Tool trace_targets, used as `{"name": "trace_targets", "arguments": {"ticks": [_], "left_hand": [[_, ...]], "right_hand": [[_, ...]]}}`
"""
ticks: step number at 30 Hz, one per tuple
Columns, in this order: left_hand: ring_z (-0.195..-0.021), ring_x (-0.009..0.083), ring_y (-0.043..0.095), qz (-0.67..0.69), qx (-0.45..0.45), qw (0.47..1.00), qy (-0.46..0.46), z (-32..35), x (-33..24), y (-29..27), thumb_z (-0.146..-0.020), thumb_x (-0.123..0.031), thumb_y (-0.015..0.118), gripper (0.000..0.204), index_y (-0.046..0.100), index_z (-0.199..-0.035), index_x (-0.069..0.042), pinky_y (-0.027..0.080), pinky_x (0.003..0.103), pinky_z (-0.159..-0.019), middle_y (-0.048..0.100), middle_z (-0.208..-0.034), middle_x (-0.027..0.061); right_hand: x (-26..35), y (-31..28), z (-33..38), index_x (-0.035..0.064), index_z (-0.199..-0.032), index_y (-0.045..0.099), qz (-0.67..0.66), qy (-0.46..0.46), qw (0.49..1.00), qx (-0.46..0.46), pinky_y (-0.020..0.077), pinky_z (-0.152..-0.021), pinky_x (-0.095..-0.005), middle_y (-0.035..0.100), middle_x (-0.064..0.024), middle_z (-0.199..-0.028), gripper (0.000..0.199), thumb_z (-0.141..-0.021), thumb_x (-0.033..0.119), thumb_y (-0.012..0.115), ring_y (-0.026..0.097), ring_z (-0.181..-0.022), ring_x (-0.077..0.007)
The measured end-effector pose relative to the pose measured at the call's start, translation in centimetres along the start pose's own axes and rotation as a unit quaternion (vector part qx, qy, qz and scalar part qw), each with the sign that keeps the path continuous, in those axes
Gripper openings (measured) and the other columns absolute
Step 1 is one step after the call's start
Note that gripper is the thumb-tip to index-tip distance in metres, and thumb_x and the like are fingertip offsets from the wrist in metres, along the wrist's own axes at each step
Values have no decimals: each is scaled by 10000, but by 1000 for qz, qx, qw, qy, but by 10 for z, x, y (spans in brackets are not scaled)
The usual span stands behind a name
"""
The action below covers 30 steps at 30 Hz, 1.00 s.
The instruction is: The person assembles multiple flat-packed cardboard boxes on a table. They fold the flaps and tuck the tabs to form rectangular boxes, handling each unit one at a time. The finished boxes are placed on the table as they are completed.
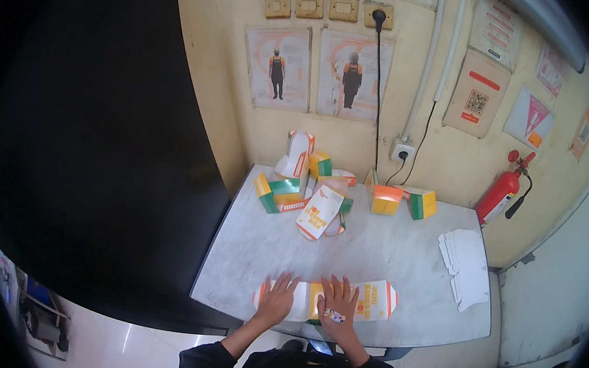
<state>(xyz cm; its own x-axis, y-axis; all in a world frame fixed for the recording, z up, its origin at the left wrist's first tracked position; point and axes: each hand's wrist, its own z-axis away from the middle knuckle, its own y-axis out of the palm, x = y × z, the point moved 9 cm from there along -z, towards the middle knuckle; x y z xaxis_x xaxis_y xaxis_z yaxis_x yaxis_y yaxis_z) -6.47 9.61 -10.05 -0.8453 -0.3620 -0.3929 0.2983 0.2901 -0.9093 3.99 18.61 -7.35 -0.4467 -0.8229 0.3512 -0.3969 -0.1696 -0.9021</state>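
One carton in hand, still flat.
Your left hand [276, 299] and right hand [338, 301] press open-fingered on the flat carton blank [368, 301]; folded boxes [388, 199] behind, blank stack [468, 265] unfolded.

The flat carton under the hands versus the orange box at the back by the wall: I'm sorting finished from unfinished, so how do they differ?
The flat carton lies unfolded at the table's near edge; the orange box stands folded into a cube at the far side. The left hand and right hand press flat on the carton; nothing touches the box. The carton shows mostly white with orange ends; the box is mainly orange. Both rest on the grey table.
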Motion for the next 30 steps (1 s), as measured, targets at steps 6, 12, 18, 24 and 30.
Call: {"name": "trace_targets", "arguments": {"ticks": [6, 12, 18, 24, 30], "left_hand": [[-1365, 306, 236, 121, -38, 990, -59, 3, 17, 24, -936, -230, 391, 526, 274, -1406, -26, 114, 520, -1098, 323, -1427, 175], [-1372, 345, 190, 433, -98, 896, 9, -31, -70, 12, -945, -268, 423, 610, 176, -1427, 14, 127, 466, -1113, 228, -1458, 228], [-1338, 368, 248, 227, -85, 970, 21, -37, -98, 8, -936, -244, 438, 628, 163, -1389, 94, 162, 475, -1103, 261, -1427, 257], [-1337, 339, 265, 36, -4, 998, 43, -41, -101, 44, -901, -204, 460, 583, 241, -1373, 58, 188, 470, -1093, 282, -1430, 215], [-1346, 329, 244, 147, -37, 988, 38, -37, -92, 41, -934, -213, 431, 574, 201, -1403, 23, 176, 453, -1098, 281, -1438, 187]], "right_hand": [[1, 4, 1, 121, -1316, 432, -30, -12, 999, -12, 183, -1035, -613, 400, -126, -1344, 450, -888, 255, 458, 267, -1303, -354], [-17, -1, -7, 120, -1317, 437, -168, -8, 984, 66, 162, -1059, -596, 414, -131, -1355, 441, -897, 252, 447, 307, -1314, -315], [-71, -33, -118, 115, -1155, 578, -114, -71, 989, 60, 267, -1064, -432, 589, -86, -1165, 349, -806, 127, 605, 454, -1214, -263], [-24, 81, -259, 138, -1205, 525, 154, -343, 925, 50, 350, -1010, -431, 530, -53, -1246, 509, -719, 111, 675, 437, -1213, -266], [-42, 161, -308, 202, -1052, 667, 402, -315, 820, 258, 170, -1098, -493, 599, 9, -1155, 723, -375, 327, 889, 438, -1208, -255]]}}
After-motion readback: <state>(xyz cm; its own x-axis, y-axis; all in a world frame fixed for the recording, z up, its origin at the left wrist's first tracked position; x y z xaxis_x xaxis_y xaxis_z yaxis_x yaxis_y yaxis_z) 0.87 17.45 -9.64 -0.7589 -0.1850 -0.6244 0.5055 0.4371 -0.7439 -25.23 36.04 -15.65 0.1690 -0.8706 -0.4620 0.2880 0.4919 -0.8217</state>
